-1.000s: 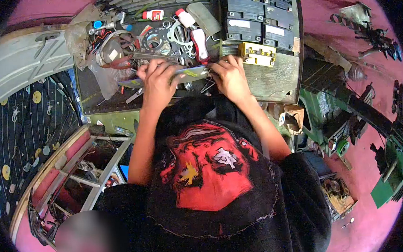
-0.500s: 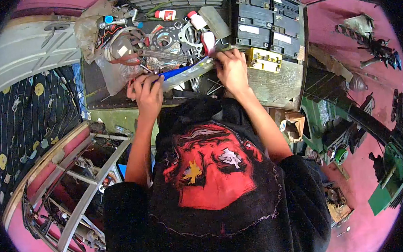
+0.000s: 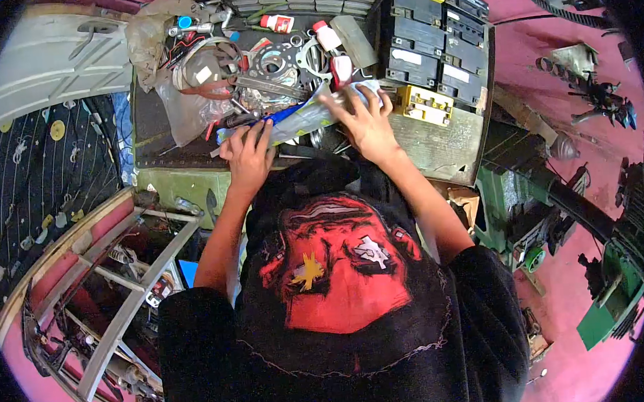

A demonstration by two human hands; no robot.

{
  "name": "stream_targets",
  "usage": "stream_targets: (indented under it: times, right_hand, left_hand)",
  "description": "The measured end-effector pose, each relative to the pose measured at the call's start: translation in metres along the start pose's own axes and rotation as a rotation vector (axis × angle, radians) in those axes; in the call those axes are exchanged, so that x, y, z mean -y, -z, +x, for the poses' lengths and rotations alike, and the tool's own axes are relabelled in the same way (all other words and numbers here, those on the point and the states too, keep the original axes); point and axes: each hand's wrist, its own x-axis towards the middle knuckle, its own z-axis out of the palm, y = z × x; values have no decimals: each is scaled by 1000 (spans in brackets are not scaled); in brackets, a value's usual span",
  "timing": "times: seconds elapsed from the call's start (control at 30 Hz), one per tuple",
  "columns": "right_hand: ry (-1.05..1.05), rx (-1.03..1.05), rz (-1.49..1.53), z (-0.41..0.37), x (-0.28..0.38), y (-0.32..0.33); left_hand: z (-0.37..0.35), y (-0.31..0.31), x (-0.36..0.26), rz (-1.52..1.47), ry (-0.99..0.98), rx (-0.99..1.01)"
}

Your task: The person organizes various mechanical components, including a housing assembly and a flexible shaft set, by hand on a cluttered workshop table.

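**Holding a long packet across the tray, one hand at each end**

Head view, which is all there is: you've got a long clear packet [image 3: 304, 118] with something blue inside it, held over the front of the cluttered tray [image 3: 158, 153]. Its long axis runs from lower left up to upper right, so it sits slanted across your front, not square to you.

Your left hand [image 3: 249, 152] has the lower, nearer end. The fingers are curled over it and pinched down on the plastic. Your right hand [image 3: 365, 121] is on the far, higher end, fingers fanned out and laid flat over the packet. I can't tell if the thumb is hooked underneath. So each hand is at one end, and the middle stretch of the packet is bare between them.

Stuff around it is tight. Right behind the packet there's a heap of gaskets [image 3: 278, 59] and loose metal bits, touching or nearly so. A white bottle [image 3: 324, 34] with a red cap lies just past that. A crumpled plastic bag [image 3: 184, 115] sits just left of your left hand. On the right, a yellow part [image 3: 423, 103] is just beside your right hand's fingertips, with a block of black batteries [image 3: 430, 43] stacked behind it. Your black and red shirt [image 3: 341, 273] fills the near side.
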Motion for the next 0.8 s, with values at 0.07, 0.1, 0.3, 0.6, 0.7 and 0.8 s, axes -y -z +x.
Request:
stream_targets:
  times: [0.07, 0.1, 0.3, 0.6, 0.7, 0.8]
  right_hand:
    - [59, 27, -57, 5, 1, 1]
    - [61, 25, -59, 6, 1, 0]
    - [60, 73, 8, 10, -2, -4]
    - [83, 4, -62, 5, -4, 4]
    - [52, -32, -46, 2, -2, 14]
    - [13, -13, -69, 3, 1, 40]
  left_hand:
    - [3, 1, 3, -39, -13, 29]
    - [4, 1, 4, -56, 1, 60]
    - [8, 1, 6, -73, 9, 26]
    - [17, 16, 6, -38, -27, -14]
    - [28, 34, 2, -48, -39, -30]
    - [40, 50, 0, -25, -80, -81]
